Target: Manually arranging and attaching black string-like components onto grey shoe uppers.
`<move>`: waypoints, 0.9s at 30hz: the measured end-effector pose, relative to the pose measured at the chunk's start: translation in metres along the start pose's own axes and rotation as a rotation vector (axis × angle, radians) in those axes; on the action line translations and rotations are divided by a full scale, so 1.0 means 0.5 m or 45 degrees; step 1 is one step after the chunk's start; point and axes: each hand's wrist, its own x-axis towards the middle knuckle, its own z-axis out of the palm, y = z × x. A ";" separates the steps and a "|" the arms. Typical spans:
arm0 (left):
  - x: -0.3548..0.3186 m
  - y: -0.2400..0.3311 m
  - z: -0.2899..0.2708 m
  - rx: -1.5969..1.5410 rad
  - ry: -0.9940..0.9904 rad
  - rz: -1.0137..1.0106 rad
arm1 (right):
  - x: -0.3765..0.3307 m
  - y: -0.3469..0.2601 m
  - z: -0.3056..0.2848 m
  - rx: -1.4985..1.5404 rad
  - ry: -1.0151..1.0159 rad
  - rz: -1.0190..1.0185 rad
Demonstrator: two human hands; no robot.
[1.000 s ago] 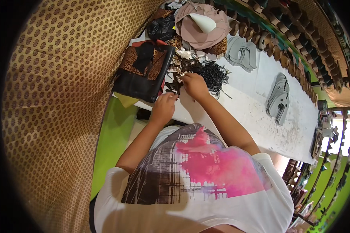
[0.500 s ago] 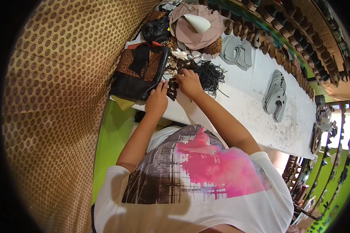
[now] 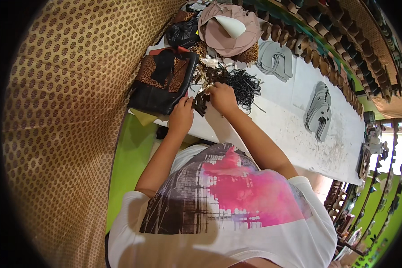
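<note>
Fingers of the right hand (image 3: 223,97) bend close together at the brown strips (image 3: 200,107), while those of the left hand (image 3: 181,115) lie by the black leather (image 3: 154,102); whether either clamps anything, I can't tell. The strips sit between both hands, perhaps for easy reach, black cords (image 3: 244,87) just beside, grey cut-outs (image 3: 318,111) farther right on the white table (image 3: 272,120), stacked probably to keep like shapes together

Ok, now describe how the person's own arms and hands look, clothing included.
The left hand and right hand are ungloved, and the forearms are bare, with no watch visible; rings would be too small to tell. Short white sleeves cover the upper arms, part of a white T-shirt with a dark and pink print.
</note>
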 end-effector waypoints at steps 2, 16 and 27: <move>-0.006 -0.003 0.006 -0.017 -0.004 -0.006 | -0.013 -0.007 0.001 -0.026 -0.133 0.094; -0.018 -0.010 0.016 -0.165 -0.080 0.013 | -0.019 -0.029 0.027 0.236 0.002 -0.035; -0.016 -0.001 0.012 -0.068 -0.064 0.061 | 0.052 -0.013 0.060 -0.202 0.104 -0.142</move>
